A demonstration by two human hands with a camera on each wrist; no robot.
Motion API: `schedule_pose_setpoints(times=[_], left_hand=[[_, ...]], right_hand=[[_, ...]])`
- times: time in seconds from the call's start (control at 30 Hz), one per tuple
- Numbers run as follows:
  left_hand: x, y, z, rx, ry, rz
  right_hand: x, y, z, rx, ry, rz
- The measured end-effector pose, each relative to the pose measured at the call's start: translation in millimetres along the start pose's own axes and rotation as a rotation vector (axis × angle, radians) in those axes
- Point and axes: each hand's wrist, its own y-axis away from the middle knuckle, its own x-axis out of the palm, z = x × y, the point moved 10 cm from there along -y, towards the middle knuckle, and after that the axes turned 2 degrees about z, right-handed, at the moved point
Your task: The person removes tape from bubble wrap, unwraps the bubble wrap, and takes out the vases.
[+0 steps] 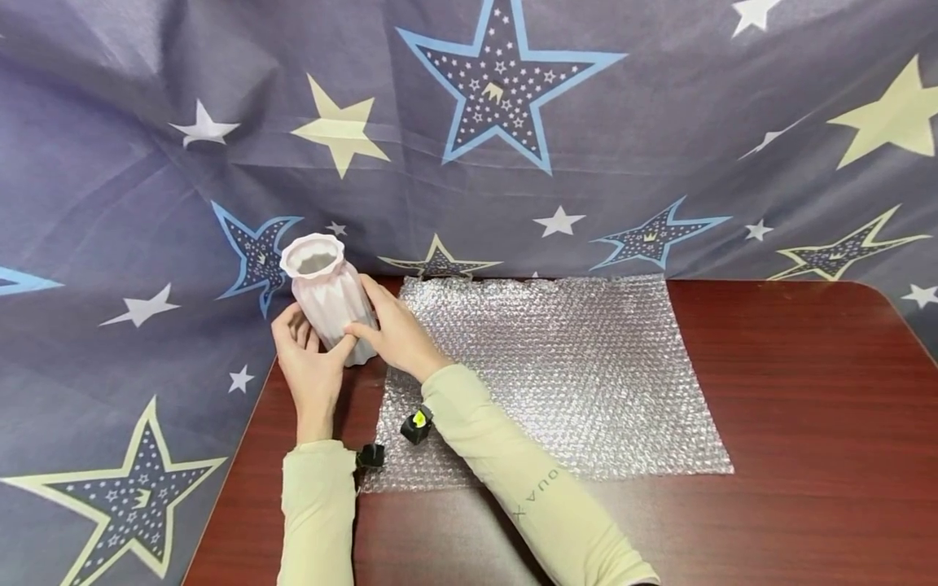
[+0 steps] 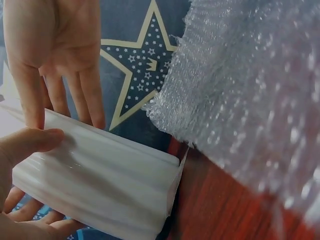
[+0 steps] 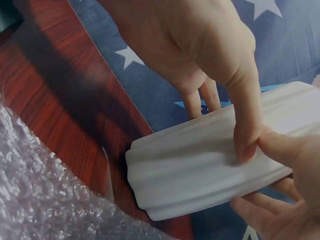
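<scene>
A white ribbed vase (image 1: 333, 305) with a scalloped rim leans slightly left near the table's back left corner in the head view, its mouth facing up. My left hand (image 1: 311, 358) grips its left side, thumb across the front. From the right, my right hand (image 1: 396, 330) grips the same vase, its thumb close to the left one. Both wrist views show the vase's smooth wall and fluted base end between the two hands. Whether the base touches the table cannot be told.
A sheet of bubble wrap (image 1: 557, 374) lies flat over the middle of the dark red wooden table (image 1: 806, 423), right of the vase. Behind and to the left hangs a grey-blue cloth (image 1: 659, 122) printed with stars. Small black cameras sit at both wrists.
</scene>
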Motion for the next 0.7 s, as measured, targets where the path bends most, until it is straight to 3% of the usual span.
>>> schedule_pose_setpoints(times=[0.37, 0.7], left_hand=[[-11.9, -1.5, 7.2, -0.018, -0.038, 0.042], [-14.3, -4.8, -0.1, 0.015, -0.074, 0.074]], right_hand=[[6, -2, 2, -0.017, -0.019, -0.021], [-2, -3, 9, -0.054, -0.033, -0.047]])
